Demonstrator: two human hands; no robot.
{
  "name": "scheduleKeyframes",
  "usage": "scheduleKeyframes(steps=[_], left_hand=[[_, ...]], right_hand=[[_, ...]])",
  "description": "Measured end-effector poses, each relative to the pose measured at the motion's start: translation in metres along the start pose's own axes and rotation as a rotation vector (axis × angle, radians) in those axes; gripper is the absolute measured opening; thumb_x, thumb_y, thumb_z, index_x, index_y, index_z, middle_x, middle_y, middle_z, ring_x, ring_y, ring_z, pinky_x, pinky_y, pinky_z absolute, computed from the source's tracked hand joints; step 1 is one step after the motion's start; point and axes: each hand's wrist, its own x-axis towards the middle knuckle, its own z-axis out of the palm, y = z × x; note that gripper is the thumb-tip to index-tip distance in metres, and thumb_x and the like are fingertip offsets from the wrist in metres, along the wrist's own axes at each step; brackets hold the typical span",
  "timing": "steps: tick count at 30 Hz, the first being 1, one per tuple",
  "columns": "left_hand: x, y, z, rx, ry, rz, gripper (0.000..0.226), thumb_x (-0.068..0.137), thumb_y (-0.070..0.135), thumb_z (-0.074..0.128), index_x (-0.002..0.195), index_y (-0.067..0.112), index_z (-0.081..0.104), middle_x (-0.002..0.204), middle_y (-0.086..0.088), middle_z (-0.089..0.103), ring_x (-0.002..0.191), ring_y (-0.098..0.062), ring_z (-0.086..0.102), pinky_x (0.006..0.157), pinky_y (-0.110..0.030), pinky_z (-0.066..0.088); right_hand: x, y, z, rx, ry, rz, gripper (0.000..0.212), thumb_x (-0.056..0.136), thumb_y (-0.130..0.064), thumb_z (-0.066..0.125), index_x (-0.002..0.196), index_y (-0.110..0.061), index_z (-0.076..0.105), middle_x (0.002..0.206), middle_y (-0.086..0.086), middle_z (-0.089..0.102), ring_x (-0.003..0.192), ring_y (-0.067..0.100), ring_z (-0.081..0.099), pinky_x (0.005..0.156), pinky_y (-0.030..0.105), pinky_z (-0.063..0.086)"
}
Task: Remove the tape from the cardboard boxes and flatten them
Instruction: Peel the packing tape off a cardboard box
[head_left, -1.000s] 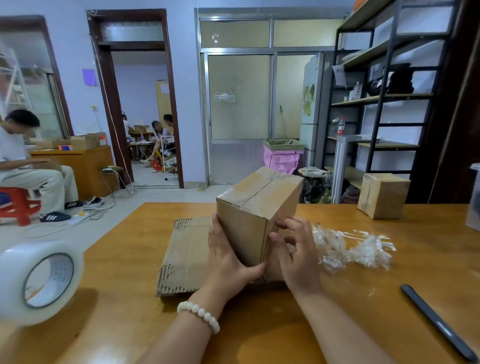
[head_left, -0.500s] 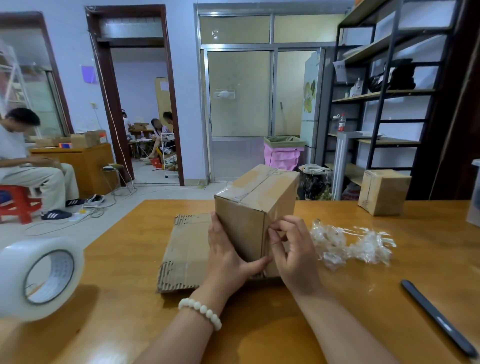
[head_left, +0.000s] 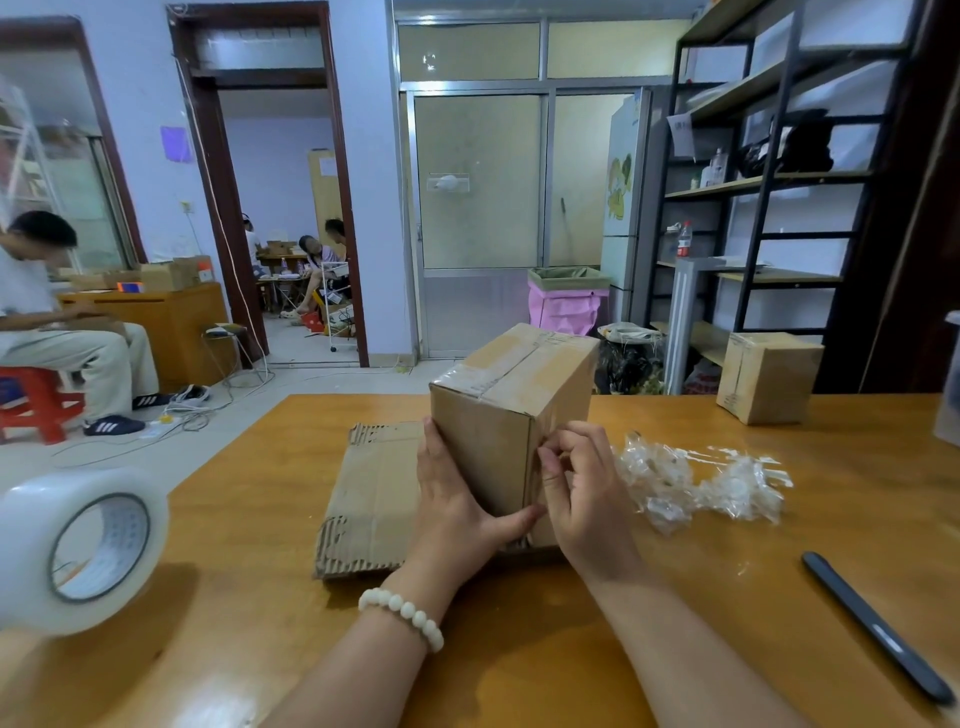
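The table (head_left: 727, 597) is glossy varnished wood. The boxes (head_left: 488, 447) are matt brown cardboard; the crumpled tape (head_left: 696, 483) is shiny clear plastic.

Both forearms are bare, no sleeves; a string of round white beads (head_left: 401, 617) circles the left wrist.

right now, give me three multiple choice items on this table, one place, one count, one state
1. Where does the crumpled tape lie from the held box? A left B right C on top
2. How many unflattened boxes stand on the table? A one B four C two
3. The held box is: A taped shut B flattened C open
1 B: it lies beyond the right hand.
2 C: the held box and the far box.
3 A: tape crosses its closed top.
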Motion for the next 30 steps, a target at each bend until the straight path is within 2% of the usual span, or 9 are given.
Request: scheduleKeyframes(steps=[5, 8, 11, 17, 25, 30], left_hand=[[0.0008, 0.0003, -0.0001, -0.032, 0.008, -0.036, 0.139, 0.058, 0.053, 0.085, 0.139, 0.035, -0.026, 0.158, -0.003, -0.001, 0.146, -0.021, 0.008, 0.119, -0.044, 0.023], [0.0001, 0.0014, 0.0003, -0.026, 0.015, -0.024, 0.136, 0.058, 0.051, 0.086, 0.139, 0.037, -0.023, 0.158, -0.006, 0.0, 0.147, -0.021, 0.006, 0.12, -0.043, 0.021], [-0.0009, 0.0019, 0.0006, -0.026, 0.024, -0.012, 0.133, 0.059, 0.05, 0.086, 0.137, 0.04, -0.021, 0.158, -0.007, 0.0, 0.146, -0.018, 0.006, 0.119, -0.038, 0.019], [-0.0003, 0.0021, 0.001, -0.02, 0.021, -0.007, 0.133, 0.059, 0.049, 0.087, 0.138, 0.038, -0.02, 0.157, -0.009, 0.001, 0.146, -0.02, 0.007, 0.119, -0.04, 0.02], [-0.0011, 0.0002, 0.001, 0.033, 0.002, 0.044, 0.139, 0.061, 0.055, 0.083, 0.135, 0.038, -0.033, 0.157, 0.0, -0.006, 0.146, -0.021, 0.004, 0.12, -0.044, 0.02], [-0.0012, 0.0023, 0.0017, -0.015, 0.029, 0.007, 0.135, 0.059, 0.05, 0.087, 0.137, 0.04, -0.023, 0.157, -0.007, -0.002, 0.146, -0.02, 0.004, 0.12, -0.043, 0.018]], right_hand=[[-0.0005, 0.0021, -0.0024, 0.064, -0.023, 0.011, 0.027, 0.095, -0.025, 0.05, 0.101, -0.002, 0.062, 0.106, 0.001, 0.055, 0.09, 0.007, 0.057, 0.081, 0.015, 0.05], [-0.0003, 0.004, -0.0029, -0.027, 0.047, -0.057, 0.019, 0.09, -0.015, 0.056, 0.093, 0.0, 0.067, 0.098, 0.008, 0.062, 0.089, 0.015, 0.062, 0.081, 0.022, 0.053], [-0.0001, 0.0027, -0.0027, -0.046, 0.065, -0.076, 0.02, 0.09, -0.015, 0.057, 0.088, 0.001, 0.069, 0.093, 0.01, 0.064, 0.088, 0.019, 0.064, 0.079, 0.029, 0.055], [0.0008, -0.0024, -0.0029, -0.02, 0.066, -0.054, 0.024, 0.092, -0.019, 0.055, 0.084, 0.0, 0.067, 0.092, 0.008, 0.063, 0.088, 0.012, 0.06, 0.081, 0.017, 0.051], [0.0011, -0.0025, -0.0002, -0.04, 0.107, -0.041, 0.018, 0.088, -0.014, 0.054, 0.086, 0.001, 0.064, 0.089, 0.01, 0.061, 0.087, 0.013, 0.056, 0.076, 0.026, 0.053], [0.0005, -0.0024, -0.001, -0.031, 0.089, -0.028, 0.02, 0.088, -0.015, 0.055, 0.091, 0.001, 0.066, 0.094, 0.009, 0.063, 0.091, 0.012, 0.059, 0.081, 0.025, 0.054]])
